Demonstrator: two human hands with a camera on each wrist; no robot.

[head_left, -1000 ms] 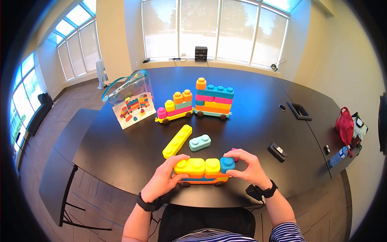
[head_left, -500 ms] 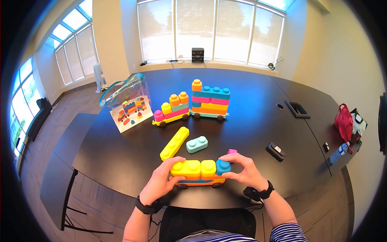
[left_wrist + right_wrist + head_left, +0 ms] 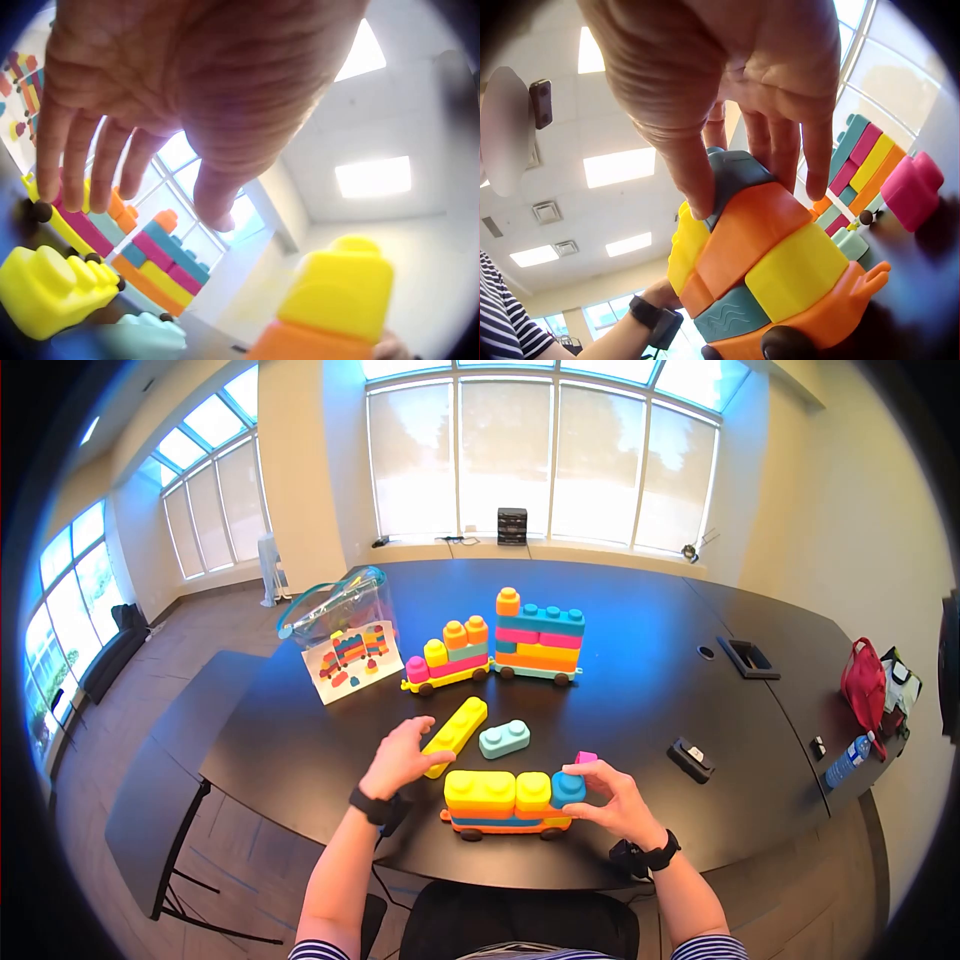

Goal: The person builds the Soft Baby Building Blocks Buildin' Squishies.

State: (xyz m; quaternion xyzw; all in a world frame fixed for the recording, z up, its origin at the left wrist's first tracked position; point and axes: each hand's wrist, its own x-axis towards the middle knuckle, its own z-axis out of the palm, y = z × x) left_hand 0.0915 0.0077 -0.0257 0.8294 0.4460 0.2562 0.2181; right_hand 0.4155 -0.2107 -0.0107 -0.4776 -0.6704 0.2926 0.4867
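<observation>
My right hand (image 3: 617, 802) pinches a blue building block (image 3: 568, 790) between thumb and fingers, at the right end of an orange wheeled wagon (image 3: 455, 819) stacked with blocks. Beside the blue block on its top row are a small yellow block (image 3: 532, 791) and a longer yellow block (image 3: 480, 790). My left hand (image 3: 396, 758) is off the wagon, fingers extended, by a long yellow block (image 3: 462, 726) on the table. In the left wrist view its palm (image 3: 150, 82) holds nothing. A pale teal block (image 3: 504, 739) lies farther right. A pink block (image 3: 913, 191) sits behind my right hand.
Two built wagons, a yellow-based one (image 3: 450, 674) and a taller teal-based one (image 3: 540, 640), stand farther back. Left of them is a clear bag (image 3: 350, 605) with a picture card (image 3: 352, 663). A black case (image 3: 691, 759) and a water bottle (image 3: 850, 760) lie to the right.
My left hand has let go of the wagon's left end and moved forward and left to the long yellow block. The right hand stays on the blue block.
</observation>
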